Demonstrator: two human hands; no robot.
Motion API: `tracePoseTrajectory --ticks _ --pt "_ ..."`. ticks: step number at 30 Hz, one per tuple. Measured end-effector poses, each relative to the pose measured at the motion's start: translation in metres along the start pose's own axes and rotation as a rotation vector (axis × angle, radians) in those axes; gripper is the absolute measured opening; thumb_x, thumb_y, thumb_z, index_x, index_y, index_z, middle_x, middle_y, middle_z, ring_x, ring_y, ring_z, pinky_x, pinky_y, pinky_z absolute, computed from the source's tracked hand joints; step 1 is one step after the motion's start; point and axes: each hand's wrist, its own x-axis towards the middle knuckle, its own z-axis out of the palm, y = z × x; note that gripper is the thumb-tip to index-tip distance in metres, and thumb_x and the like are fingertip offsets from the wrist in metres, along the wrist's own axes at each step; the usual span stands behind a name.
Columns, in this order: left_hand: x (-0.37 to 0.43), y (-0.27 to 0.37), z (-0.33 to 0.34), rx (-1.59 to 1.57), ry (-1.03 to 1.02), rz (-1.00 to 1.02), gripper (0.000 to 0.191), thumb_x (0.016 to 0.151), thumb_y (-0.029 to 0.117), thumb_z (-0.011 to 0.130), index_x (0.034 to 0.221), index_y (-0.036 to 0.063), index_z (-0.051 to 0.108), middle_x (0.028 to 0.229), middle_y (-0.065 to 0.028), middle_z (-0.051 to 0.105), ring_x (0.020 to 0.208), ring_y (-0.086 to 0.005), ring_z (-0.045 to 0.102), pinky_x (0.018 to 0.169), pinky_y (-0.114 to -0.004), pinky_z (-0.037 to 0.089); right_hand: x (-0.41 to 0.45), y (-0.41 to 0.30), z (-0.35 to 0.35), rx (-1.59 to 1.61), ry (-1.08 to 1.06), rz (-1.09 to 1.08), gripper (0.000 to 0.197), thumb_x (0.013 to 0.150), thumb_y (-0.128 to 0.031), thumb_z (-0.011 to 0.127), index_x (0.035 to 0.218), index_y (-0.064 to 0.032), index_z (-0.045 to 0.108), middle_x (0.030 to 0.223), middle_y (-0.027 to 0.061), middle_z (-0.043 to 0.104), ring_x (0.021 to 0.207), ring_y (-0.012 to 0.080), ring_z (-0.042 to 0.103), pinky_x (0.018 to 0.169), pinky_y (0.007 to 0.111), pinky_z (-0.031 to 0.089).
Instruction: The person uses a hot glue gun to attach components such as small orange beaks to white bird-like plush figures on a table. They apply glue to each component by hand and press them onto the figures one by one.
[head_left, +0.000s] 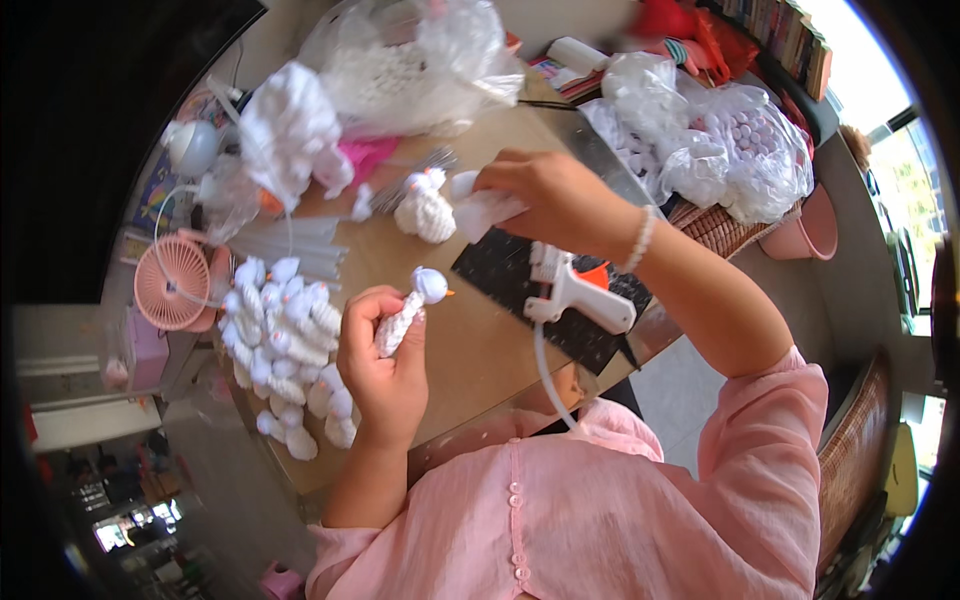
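My left hand (386, 360) pinches a small bird figure by its white knitted-looking body (399, 324). The figure's smooth white head (430, 285) with an orange beak points right. Farther up the table, my right hand (544, 191) holds a soft, partly see-through white piece (484, 214), its exact kind unclear. Just left of that hand stand white bird figures (425, 214), close together. A white glue gun (581, 296) lies on a black speckled board (510, 281) below my right forearm. Many more bird figures (289, 330) are heaped left of my left hand.
Translucent sticks (289, 244) and thin grey wires (405, 184) lie beyond the heap. A pink fan (172, 281) stands at the table's left edge. Clear plastic bags (405, 67) fill the far side; another bag (750, 142) holds round pieces. The glue gun's pale cord (551, 382) crosses the near edge.
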Motion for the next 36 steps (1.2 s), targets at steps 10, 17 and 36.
tracePoseTrajectory --ticks 10,17,36 --pt "-0.023 -0.019 -0.043 0.013 0.063 -0.022 0.012 0.094 0.009 0.057 0.098 0.0011 0.049 0.087 -0.0071 0.06 0.068 -0.0112 0.061 0.055 -0.024 0.048 -0.017 -0.062 0.033 -0.181 0.15 0.122 0.03 0.072 -0.014 0.071 0.102 -0.009 0.067 0.105 0.012 0.061 0.095 0.0314 0.059 0.083 0.04 0.047" --pt "-0.037 -0.027 -0.038 0.011 0.113 0.031 0.014 0.095 0.009 0.055 0.101 0.0022 0.046 0.079 -0.0057 0.057 0.06 -0.0101 0.052 0.055 -0.024 0.043 -0.022 -0.085 0.101 -0.71 0.233 0.144 0.013 0.079 -0.022 0.067 0.084 -0.0101 0.067 0.085 0.0064 0.061 0.09 0.0236 0.058 0.08 0.035 0.045" --pt "-0.047 -0.015 -0.032 -0.203 0.139 -0.119 0.044 0.081 -0.001 0.069 0.115 0.0023 0.042 0.104 -0.0105 0.054 0.086 -0.0129 0.055 0.071 -0.026 0.049 -0.063 -0.152 0.126 0.544 0.618 0.385 0.014 0.089 -0.005 0.062 0.1 0.0 0.055 0.081 0.0063 0.065 0.067 0.0094 0.06 0.061 0.023 0.049"
